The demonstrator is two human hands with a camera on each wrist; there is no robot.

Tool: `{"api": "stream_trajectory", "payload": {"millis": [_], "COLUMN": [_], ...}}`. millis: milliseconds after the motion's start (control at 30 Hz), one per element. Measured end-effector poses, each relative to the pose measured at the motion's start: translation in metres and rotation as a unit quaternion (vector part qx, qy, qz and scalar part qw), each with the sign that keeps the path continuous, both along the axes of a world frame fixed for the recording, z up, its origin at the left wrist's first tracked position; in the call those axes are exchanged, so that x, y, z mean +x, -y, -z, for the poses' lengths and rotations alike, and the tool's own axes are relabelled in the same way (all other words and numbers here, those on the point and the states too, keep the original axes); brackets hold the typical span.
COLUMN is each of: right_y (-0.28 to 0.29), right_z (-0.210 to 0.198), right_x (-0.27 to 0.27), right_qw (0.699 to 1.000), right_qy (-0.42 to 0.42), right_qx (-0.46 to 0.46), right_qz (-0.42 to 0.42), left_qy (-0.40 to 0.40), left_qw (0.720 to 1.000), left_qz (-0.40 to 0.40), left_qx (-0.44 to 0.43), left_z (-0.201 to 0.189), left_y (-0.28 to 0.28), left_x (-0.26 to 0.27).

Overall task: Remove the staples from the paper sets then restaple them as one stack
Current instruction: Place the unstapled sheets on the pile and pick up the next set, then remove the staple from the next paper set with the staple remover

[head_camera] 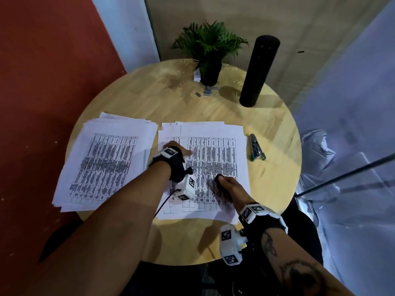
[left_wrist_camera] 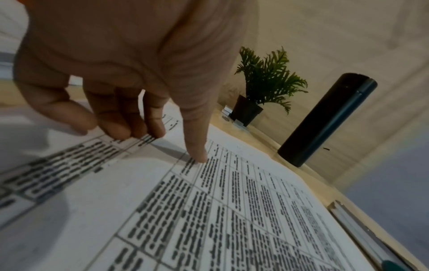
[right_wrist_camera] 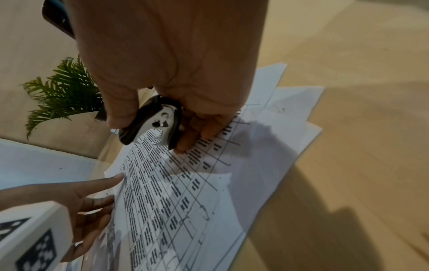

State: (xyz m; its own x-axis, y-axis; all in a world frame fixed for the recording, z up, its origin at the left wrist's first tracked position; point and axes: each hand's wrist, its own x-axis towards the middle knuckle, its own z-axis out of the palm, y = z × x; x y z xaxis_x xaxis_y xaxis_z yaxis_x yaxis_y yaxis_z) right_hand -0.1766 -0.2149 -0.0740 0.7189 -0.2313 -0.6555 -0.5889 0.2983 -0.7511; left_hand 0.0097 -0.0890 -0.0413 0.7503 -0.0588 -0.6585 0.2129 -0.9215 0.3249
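Two sets of printed table sheets lie on the round wooden table [head_camera: 275, 171]: a left stack [head_camera: 106, 163] and a looser right stack [head_camera: 213, 159] [left_wrist_camera: 232, 210] [right_wrist_camera: 185, 192]. My left hand [head_camera: 177, 148] [left_wrist_camera: 144, 110] [right_wrist_camera: 92, 194] lies on the right stack's left part, fingers extended and their tips touching the paper. My right hand [head_camera: 226, 184] [right_wrist_camera: 176, 102] holds a black and silver staple remover [right_wrist_camera: 153, 121] [head_camera: 218, 177] just above the lower part of the same stack, with some fingertips on the paper. A silver stapler [head_camera: 256, 148] [left_wrist_camera: 362, 231] lies to the right of the papers.
A small potted plant [head_camera: 210, 50] [left_wrist_camera: 262, 88] and a tall black cylinder [head_camera: 259, 70] [left_wrist_camera: 329, 119] stand at the table's far side, with small grey and white items [head_camera: 208, 90] beside the pot. Bare wood [head_camera: 171, 99] lies between them and the papers.
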Motion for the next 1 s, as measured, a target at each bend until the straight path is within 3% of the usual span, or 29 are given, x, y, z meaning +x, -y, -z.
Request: {"api": "stream_trajectory", "payload": {"millis": [100,267,433,600,800,1000], "right_y": [0.002,0.002,0.002,0.001,0.000,0.003], "right_z": [0.003,0.006,0.007,0.008,0.006,-0.018], "right_x": [-0.001,0.000,0.001,0.001,0.001,-0.007], "right_qw": [1.000,1.000,1.000,1.000,0.999,0.997], "right_qy": [0.006,0.011,0.018,0.018,0.026,0.046], "right_qx": [0.006,-0.003,0.000,-0.012,-0.012,-0.004], "right_qz": [0.003,0.000,0.005,0.006,0.017,0.061], "left_qy": [0.018,0.017,-0.013,0.082,0.189,0.243], "left_qw": [1.000,0.994,0.986,0.970,0.965,0.919], "left_qz": [-0.005,-0.095,-0.070,-0.117,-0.066,-0.087], "left_qx": [0.000,-0.060,-0.148,-0.197,-0.169,-0.298], "left_z": [-0.002,0.000,0.002,0.006,-0.009,-0.030], "left_y": [0.002,0.000,-0.001,-0.004,0.000,-0.019], "left_x": [0.001,0.011,0.009,0.008,-0.001,-0.014]}}
